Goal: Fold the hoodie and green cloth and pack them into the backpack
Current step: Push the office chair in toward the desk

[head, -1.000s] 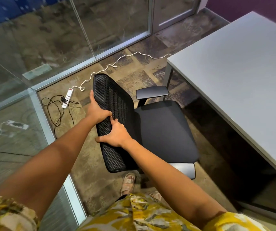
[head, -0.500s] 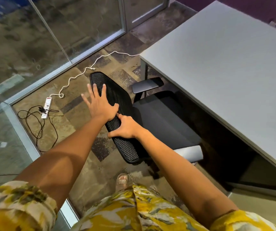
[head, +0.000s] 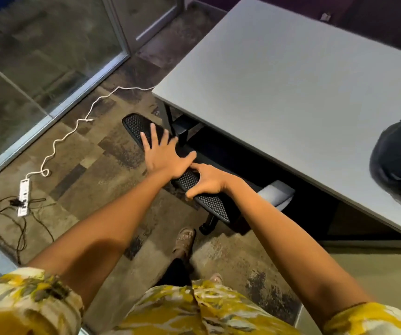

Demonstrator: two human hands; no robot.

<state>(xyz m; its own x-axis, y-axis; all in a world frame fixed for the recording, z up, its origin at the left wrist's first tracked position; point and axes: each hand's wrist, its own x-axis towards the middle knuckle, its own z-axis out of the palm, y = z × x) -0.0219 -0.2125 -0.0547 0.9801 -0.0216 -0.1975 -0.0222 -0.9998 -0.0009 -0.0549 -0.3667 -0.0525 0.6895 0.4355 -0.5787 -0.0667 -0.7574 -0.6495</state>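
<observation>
My left hand (head: 164,157) has its fingers (head: 154,132) spread out flat and straight, palm resting on the top edge of the black mesh backrest of the office chair (head: 189,182), not gripping anything, just pressing. My right hand (head: 208,182) is right next to it, thumb nearly touching the left one, and its fingers (head: 192,195) are curled over that same top edge, so that's the one with an actual hold. The chair's seat is mostly tucked under the grey rectangular surface (head: 291,88), with one pale armrest (head: 277,193) poking out from under the edge. As for the stuff I'm meant to pack: there's a dark rounded lump (head: 400,163) sitting on the surface way off to my right, cut off by the frame edge. My guess is that's the backpack or the hoodie, honestly can't tell which. No green cloth in sight at all. So the next move turns on going right and across the surface, and my right hand is clearly the nearer one; it just has to let go of the chair first. Off to my left on the patchy carpet there's a white power strip (head: 24,194) with a curly white cable (head: 73,130).
</observation>
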